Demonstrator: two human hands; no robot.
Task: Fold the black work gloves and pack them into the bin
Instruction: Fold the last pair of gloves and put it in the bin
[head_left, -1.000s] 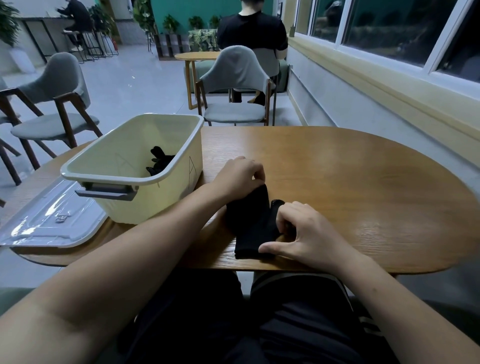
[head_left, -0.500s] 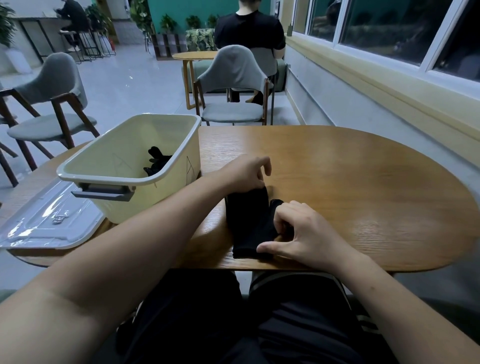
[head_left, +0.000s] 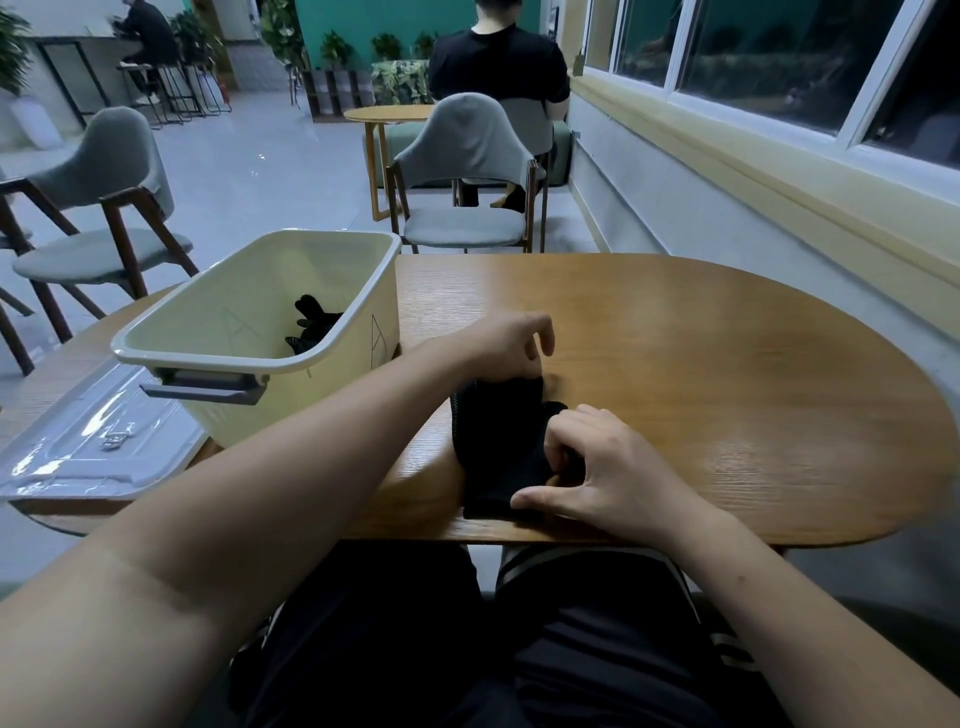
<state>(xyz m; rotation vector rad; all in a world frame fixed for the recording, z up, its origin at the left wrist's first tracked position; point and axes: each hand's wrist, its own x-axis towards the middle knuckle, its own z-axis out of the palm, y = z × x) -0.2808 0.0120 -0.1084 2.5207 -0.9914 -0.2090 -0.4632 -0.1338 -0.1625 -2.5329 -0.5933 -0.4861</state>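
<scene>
Now, beside the bin (head_left: 249, 358), my left hand (head_left: 506, 348) and right hand (head_left: 608, 473) pinch the glove (head_left: 498, 436); I'd press the fold flat.

I think I am looking into a café or a shared lounge. Around my oval wooden table (head_left: 727, 364) stand grey padded chairs with dark wooden frames (head_left: 462, 156). Farther back are a second small wooden table (head_left: 387, 111) with a person in a black shirt (head_left: 498, 67) seated at it, a high counter with black metal stools (head_left: 171, 88), and potted green plants (head_left: 387, 47) before a teal wall (head_left: 363, 21).
</scene>
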